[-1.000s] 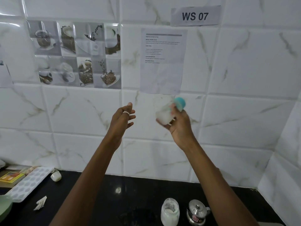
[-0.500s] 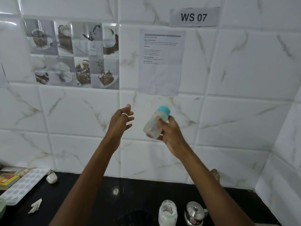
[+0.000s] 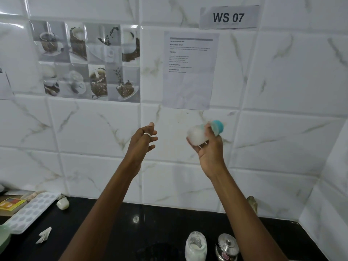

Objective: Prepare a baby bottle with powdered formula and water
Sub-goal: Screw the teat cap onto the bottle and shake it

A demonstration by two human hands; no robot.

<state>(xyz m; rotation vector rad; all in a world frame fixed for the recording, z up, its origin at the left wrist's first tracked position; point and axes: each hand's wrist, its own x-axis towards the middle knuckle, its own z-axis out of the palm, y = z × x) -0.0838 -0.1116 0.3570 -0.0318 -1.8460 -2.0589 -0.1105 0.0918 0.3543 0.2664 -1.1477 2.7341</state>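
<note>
Fingers of the right hand [image 3: 209,147] curl round a blurred, tilted baby bottle [image 3: 197,135] with a teal cap, raised before the tiled wall, while the left hand [image 3: 143,140] hangs beside it, loosely spread and holding nothing, well above the black counter [image 3: 131,232] and its powder jar [image 3: 195,245].

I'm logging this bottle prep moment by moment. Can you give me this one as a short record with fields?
right hand: grips the baby bottle, raised before the tiled wall
left hand: open, raised, holds nothing, ring on a finger
bottle state: tilted, teal cap up and right, white contents, blurred
counter: black; jar of white powder and lidded steel pot near the front
counter left: white tray, paper scrap
wall: WS 07 sign, printed sheet
</note>
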